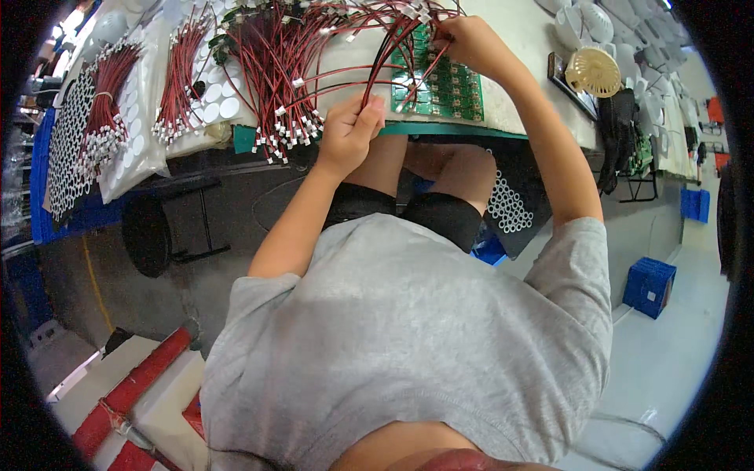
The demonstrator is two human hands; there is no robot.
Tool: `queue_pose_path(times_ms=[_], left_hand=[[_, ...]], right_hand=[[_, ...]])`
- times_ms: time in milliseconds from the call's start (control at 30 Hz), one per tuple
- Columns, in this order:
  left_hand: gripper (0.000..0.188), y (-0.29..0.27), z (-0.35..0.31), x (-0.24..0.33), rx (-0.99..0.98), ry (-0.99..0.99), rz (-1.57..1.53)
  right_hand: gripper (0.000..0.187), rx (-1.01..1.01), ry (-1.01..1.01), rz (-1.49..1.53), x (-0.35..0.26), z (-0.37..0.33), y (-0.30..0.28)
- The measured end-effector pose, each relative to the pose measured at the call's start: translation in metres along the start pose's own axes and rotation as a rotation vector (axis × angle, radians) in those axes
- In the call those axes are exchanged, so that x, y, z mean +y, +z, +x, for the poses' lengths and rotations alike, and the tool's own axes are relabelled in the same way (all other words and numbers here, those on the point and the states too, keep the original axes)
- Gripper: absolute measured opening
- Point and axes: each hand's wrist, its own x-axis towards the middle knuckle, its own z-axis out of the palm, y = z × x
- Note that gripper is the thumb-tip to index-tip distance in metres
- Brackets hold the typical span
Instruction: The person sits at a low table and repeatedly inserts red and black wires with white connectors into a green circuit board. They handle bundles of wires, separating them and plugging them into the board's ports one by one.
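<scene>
My left hand (353,135) is closed around a few red and black wires (378,67) near the table's front edge. The wires run up from the fist and arc toward the far side of the table. Over the right part of a green circuit board panel (458,93), my right hand (469,45) has its fingers bent together at red wires. What exactly they pinch is too small to make out. Left of the panel lies a big heap of red and black wires (271,74) with white connectors, its ends hanging over the table edge.
More wire bundles (110,90) lie at the left on bagged white discs (129,129). On the right are a cream fan grille (593,72), a black tray (573,85) and white fan parts (585,23). A black stool (147,235) stands below left, blue crates (649,287) on the floor right.
</scene>
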Motion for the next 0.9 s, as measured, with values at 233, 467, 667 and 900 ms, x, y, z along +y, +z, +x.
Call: queue_pose_path(times_ms=[233,467,667,900], left_hand=[[0.027,0.002,0.001,0.001,-0.013,0.033,0.001],[0.027,0.001,0.000,0.002,-0.017,0.051,0.049],[0.028,0.003,0.000,0.003,-0.004,0.041,0.042],[0.028,0.001,0.001,0.003,-0.021,0.041,0.041]], right_hand=[[0.009,-0.111,0.230,0.636,0.016,-0.012,-0.011],[0.020,-0.007,0.139,0.560,0.015,-0.016,0.011],[0.017,0.050,0.040,0.383,0.014,-0.018,0.016],[0.010,0.125,-0.069,0.221,0.002,-0.018,0.016]])
